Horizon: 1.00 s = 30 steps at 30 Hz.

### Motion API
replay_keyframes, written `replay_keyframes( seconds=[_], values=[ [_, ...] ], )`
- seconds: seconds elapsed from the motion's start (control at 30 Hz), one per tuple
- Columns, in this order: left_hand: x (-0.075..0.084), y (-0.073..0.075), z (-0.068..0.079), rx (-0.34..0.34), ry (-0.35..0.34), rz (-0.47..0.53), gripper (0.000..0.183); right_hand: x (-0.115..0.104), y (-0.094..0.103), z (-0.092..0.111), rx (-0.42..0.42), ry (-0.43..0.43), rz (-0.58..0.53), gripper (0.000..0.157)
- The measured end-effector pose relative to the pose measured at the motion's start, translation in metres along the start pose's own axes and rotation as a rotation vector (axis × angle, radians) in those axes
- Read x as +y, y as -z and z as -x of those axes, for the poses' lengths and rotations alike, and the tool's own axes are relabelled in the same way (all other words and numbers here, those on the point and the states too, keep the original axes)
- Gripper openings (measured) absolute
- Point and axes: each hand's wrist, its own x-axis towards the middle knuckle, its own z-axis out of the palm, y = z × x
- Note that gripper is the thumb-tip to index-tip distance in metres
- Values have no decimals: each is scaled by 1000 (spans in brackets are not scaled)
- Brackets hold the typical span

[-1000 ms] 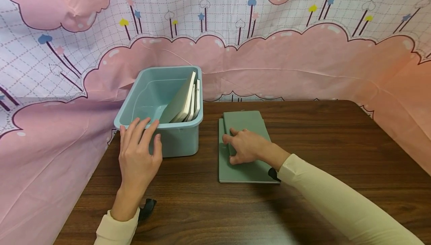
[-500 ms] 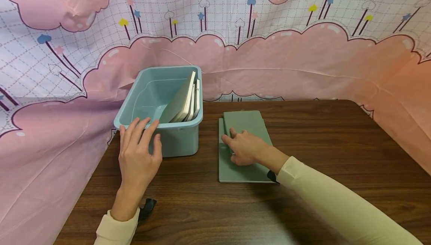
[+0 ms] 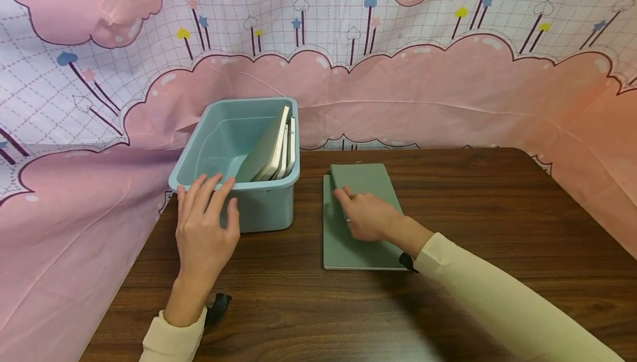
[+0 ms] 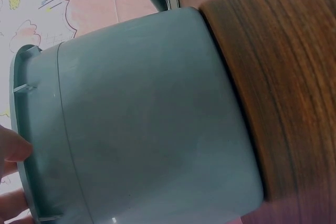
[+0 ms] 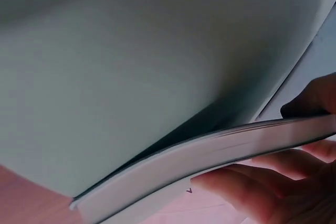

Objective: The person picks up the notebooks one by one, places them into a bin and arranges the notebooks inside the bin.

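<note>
Two green notebooks lie stacked on the table. My right hand (image 3: 370, 218) grips the smaller upper notebook (image 3: 363, 177) at its left edge. In the right wrist view, the thumb is on one side of that notebook (image 5: 210, 153) and the fingers (image 5: 247, 184) are on the other. Beneath it, the larger notebook (image 3: 348, 254) extends toward me. My left hand (image 3: 205, 235) rests at the near rim of a blue plastic tub (image 3: 261, 207), fingers extended and loosely spread. The left wrist view shows the tub's outer wall (image 4: 147, 114) with fingertips at its rim.
Several notebooks (image 3: 264, 155) lean against the tub's right inner wall. The dark wood table (image 3: 473, 196) ends at a patterned pink and white cloth (image 3: 423, 96) behind. Black straps hang at both wrists.
My right hand's fingers have drawn together around the upper notebook's left edge, and the hand has moved slightly right. The left hand and the tub stay in place.
</note>
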Motion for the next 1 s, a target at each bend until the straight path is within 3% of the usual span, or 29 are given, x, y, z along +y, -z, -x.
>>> replay_keyframes(
  seconds=[0.2, 0.43, 1.0],
  values=[
    [0, -1, 0, -1, 0, 0, 34, 3, 0, 3, 16, -30, -7, 80],
    [-1, -1, 0, 1, -1, 0, 34, 5, 5, 3, 1, -20, -16, 76],
    [0, -1, 0, -4, 3, -2, 33, 15, 24, 7, -55, -89, -239, 73]
  ],
)
